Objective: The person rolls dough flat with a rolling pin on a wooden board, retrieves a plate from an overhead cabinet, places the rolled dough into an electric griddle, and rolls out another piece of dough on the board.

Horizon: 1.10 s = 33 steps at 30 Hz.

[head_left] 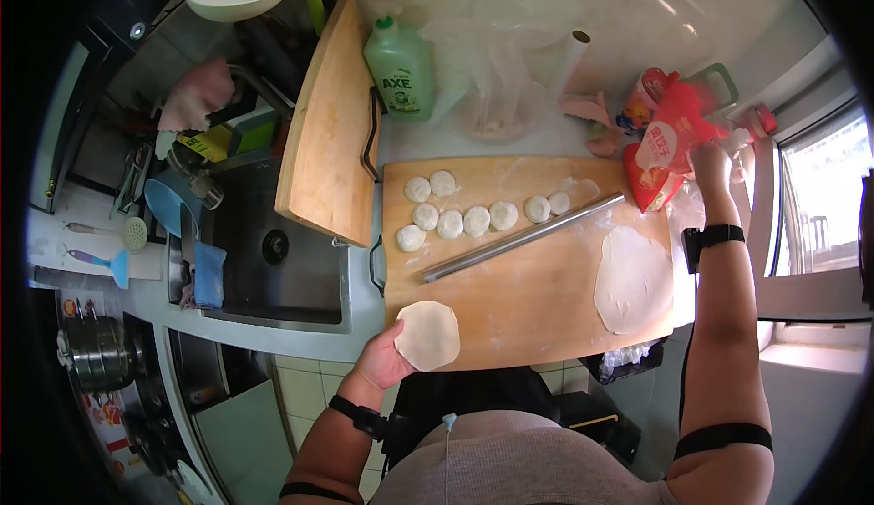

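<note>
My left hand point(382, 357) holds a flat round dough wrapper point(428, 335) by its edge, over the board's front left edge. At the back right, my right hand point(711, 161) is at the upper part of a red printed plastic bag point(657, 154); its fingers are mostly hidden there. A steel rolling pin point(523, 237) lies slanted on the wooden board point(519, 314). Behind it sit several small flattened dough pieces point(476, 221). A larger rolled-out dough sheet point(634, 280) lies on the board's right side, nearer me than the bag.
An upright wooden cutting board point(326, 132) stands between the sink point(273, 273) and the work board. Behind are a green AXE bottle point(401, 72) and clear plastic wrapping point(499, 95). A window point(819, 186) is at right, a pot point(96, 355) at far left.
</note>
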Tool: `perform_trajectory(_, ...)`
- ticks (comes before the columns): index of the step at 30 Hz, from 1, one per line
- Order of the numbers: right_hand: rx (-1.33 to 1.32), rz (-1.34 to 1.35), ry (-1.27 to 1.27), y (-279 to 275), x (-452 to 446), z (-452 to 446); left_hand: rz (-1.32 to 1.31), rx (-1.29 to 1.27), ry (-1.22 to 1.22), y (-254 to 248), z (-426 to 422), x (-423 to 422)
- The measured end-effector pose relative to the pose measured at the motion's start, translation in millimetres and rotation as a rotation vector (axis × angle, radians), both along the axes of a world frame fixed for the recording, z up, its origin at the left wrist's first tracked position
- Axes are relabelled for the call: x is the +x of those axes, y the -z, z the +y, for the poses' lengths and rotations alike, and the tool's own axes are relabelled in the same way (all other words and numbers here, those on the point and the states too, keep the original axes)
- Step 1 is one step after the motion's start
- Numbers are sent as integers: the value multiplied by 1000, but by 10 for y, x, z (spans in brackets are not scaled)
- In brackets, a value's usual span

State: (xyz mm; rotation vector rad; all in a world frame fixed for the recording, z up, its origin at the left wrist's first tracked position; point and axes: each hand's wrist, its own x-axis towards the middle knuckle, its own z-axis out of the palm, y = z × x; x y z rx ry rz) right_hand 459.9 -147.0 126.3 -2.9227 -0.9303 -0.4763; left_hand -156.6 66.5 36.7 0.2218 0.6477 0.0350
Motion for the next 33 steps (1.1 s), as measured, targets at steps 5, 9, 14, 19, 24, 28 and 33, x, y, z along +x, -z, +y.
perform_trajectory(5, 613, 398, 20, -211, -410, 44, -13, -24, -31, 16, 36, -118)
perform_trajectory(9, 415, 655, -240, 158, -1525, 302, -68, -28, -56, -1, 57, -177)
perform_trajectory(14, 328, 744, -627, 446, -3256, 742, -45, -10, -56, 12, 133, -278)
perform_trajectory(19, 428, 632, -527, 770, -3622, 769, -54, -5, -65, -12, 182, -313)
perform_trajectory(24, 433, 714, -418, 672, -3662, 740, -28, 8, -42, 28, 196, -308)
perform_trajectory(28, 278, 660, -553, 895, -3462, 724, -53, 0, -13, 34, 231, -264)
perform_trajectory(33, 102, 213, -454, 1008, -2895, 917, -26, -2, -1, 75, 253, -265)
